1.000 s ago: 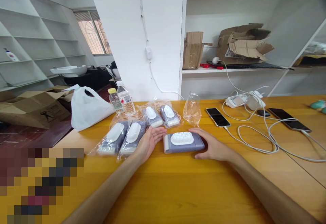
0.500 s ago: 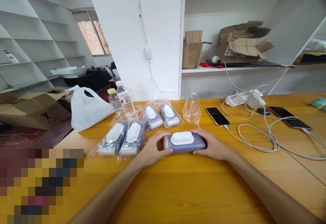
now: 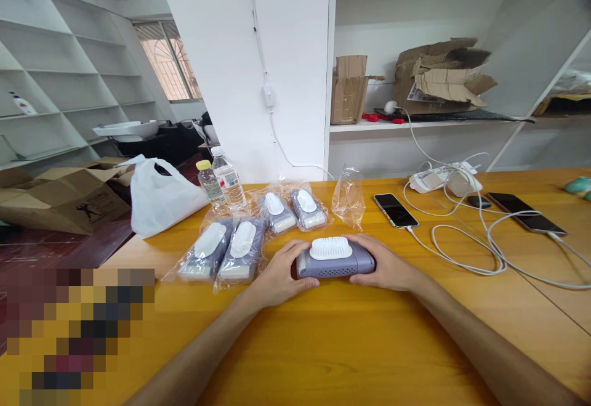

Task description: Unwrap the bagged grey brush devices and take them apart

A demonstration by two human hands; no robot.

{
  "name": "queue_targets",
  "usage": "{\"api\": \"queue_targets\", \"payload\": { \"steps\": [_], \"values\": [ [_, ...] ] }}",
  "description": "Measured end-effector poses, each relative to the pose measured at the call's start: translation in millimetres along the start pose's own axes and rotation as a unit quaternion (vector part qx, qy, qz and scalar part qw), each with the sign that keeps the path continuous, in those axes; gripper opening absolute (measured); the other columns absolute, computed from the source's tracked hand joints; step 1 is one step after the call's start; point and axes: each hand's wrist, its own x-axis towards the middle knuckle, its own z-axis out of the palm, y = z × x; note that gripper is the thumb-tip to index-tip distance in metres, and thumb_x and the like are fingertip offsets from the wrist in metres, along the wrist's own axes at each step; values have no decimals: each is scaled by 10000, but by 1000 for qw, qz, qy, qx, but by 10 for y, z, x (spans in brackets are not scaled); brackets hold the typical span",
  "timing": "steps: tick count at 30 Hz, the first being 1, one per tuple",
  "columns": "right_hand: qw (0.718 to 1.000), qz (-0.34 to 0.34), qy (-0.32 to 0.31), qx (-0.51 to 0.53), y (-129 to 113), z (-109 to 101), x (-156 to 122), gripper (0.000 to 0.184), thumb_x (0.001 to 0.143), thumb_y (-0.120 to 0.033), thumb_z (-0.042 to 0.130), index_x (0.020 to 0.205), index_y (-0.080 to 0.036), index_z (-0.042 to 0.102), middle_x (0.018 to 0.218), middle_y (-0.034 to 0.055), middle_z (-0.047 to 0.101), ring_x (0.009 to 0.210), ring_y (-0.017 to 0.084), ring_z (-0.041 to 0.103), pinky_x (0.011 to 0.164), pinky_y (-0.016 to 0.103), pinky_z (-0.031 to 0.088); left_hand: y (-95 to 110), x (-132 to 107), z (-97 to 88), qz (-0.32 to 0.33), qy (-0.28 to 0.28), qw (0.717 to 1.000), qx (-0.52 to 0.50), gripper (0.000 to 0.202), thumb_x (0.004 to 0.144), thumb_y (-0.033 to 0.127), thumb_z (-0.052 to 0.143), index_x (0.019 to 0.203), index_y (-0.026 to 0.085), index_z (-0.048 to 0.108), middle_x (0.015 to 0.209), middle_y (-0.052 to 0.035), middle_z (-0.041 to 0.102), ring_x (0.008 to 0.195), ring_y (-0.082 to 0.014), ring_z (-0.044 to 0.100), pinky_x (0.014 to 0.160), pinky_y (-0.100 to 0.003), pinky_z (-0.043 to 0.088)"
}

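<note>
Between my hands is a purple-grey box with a white bristled brush head (image 3: pixel 335 267) on top, low over the wooden table or resting on it; I cannot tell which. My left hand (image 3: pixel 282 273) grips its pale left end, thumb along the front. Around the right end curl the fingers and thumb of my right hand (image 3: pixel 385 264). Rows of small holes show on the box's front face. Left of it lie several like boxes in clear plastic bags, the nearest bagged box (image 3: pixel 241 249) just beyond my left hand. An empty clear bag (image 3: pixel 349 199) stands behind the held box.
A white plastic bag (image 3: pixel 164 199) and two bottles (image 3: pixel 227 178) stand at the back left. To the right are a charging phone (image 3: pixel 396 210), a second phone (image 3: pixel 524 212) and tangled white cables (image 3: pixel 466 264). Torn cardboard boxes (image 3: pixel 438 79) sit on the shelf behind.
The box has tipped between my hands, so more of its perforated front face shows and the brush top looks flatter. Both hands keep their hold.
</note>
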Motion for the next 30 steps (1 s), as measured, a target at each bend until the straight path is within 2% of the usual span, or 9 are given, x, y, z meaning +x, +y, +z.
{"api": "queue_targets", "payload": {
  "steps": [2,6,14,20,26,30],
  "values": [
    [1000,-5,7,-12,-43,26,4,890,742,-615,903,1504,-285,584,1487,131,643,1387,390,574,1199,604,432,-4,3,-1,23,-1,1000,2,791,870,613,814,1489,186,568,1515,-192,592,1399,-374,577,1219,-542,442],
    [1000,-2,18,-16,-102,48,17,714,824,-624,838,1402,-252,646,1396,145,686,1303,373,618,1158,584,462,-6,9,2,41,-2,999,-3,795,907,667,750,1515,192,562,1513,-190,596,1400,-374,581,1213,-531,457],
    [1000,6,17,-2,-74,37,27,705,851,-664,796,1380,-226,640,1374,158,684,1284,370,624,1149,579,462,-40,-40,16,38,-21,999,1,708,1046,599,576,1609,185,465,1617,-201,490,1526,-351,462,1296,-544,366],
    [1000,0,12,7,-43,32,28,733,850,-680,793,1405,-228,634,1405,157,674,1321,376,607,1173,586,440,-22,11,-3,38,-23,999,-5,739,977,595,692,1559,170,526,1550,-206,561,1444,-367,546,1249,-558,422],
    [1000,1,20,6,-46,32,34,698,861,-656,794,1408,-253,631,1405,141,672,1299,363,621,1160,592,460,40,20,25,-5,30,1000,2,734,930,522,768,1553,215,532,1594,-169,561,1474,-367,535,1270,-572,396],
    [999,12,31,-5,-47,32,30,727,841,-662,806,1424,-261,638,1405,145,676,1303,379,623,1155,613,467,55,25,24,-18,37,999,-4,717,906,471,803,1536,229,559,1561,-148,607,1443,-361,571,1264,-565,407]
  ]
}}
